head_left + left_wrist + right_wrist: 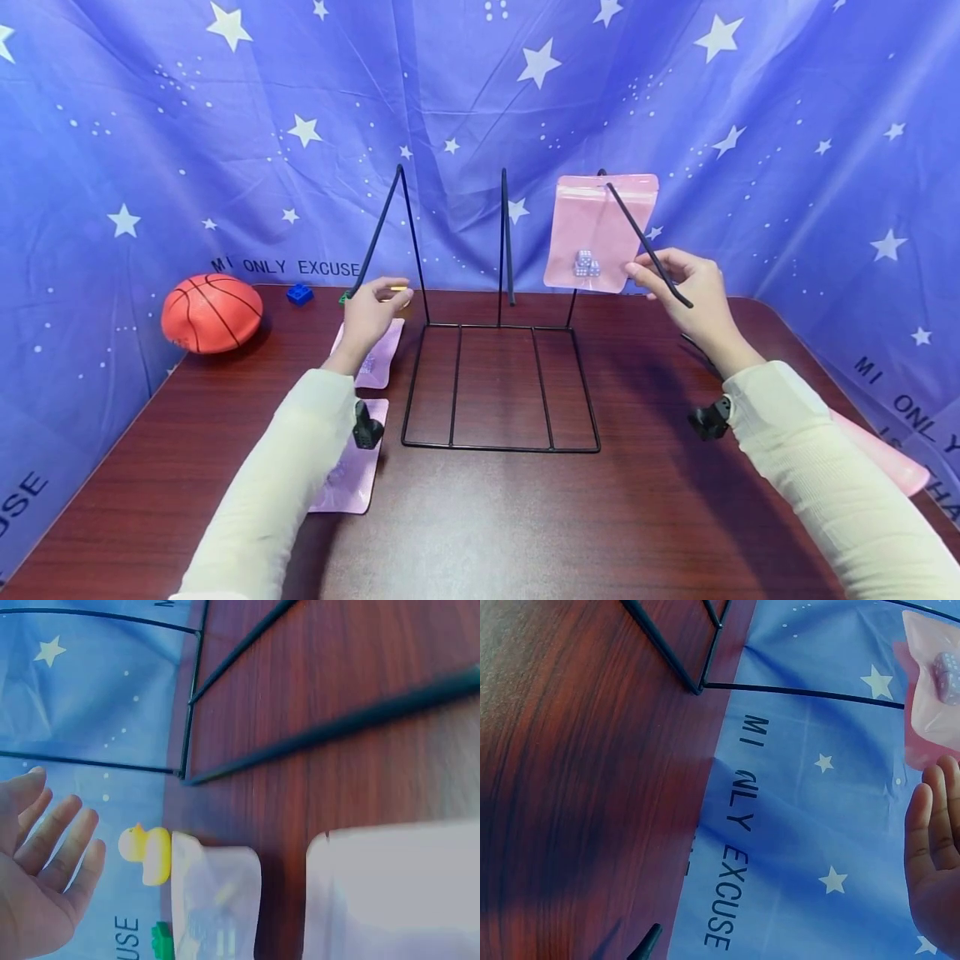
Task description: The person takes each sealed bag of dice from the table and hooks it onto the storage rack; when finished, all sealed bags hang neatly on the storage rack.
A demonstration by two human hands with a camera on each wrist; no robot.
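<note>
The right hand (pixel 703 308) pinches the lower right corner of a flat pink plastic zip pouch (pixel 573 225), thumb toward the near side; in the right wrist view its fingers extend, held close together, up to the pouch's edge. The pouch lies just left of and above that hand, in the air, with the right hook (pixel 645 240) of a black metal wire rack (pixel 551 449) passing near its top edge. A small cluster of pale purple dice (pixel 587 265) sits low inside it. The hook's near end crosses in front of the hand.

The left hand (pixel 367 321), well apart on the other side of the rack, holds nothing; its fingers are relaxed and slightly spread. Beneath its arm, on the dark red-brown wooden counter (pixel 487 533), lie two more pink plastic pouches, one far (pixel 386 354) and one near (pixel 367 479). Just beyond the far one sits a yellow toy duck (pixel 156 855), with a green toy block (pixel 161 941) beside it.

Farther left are a blue toy block (pixel 300 294) and a dented orange-red ball (pixel 212 313) with black lines. A blue star-printed cloth (pixel 465 83) hangs behind everything.
</note>
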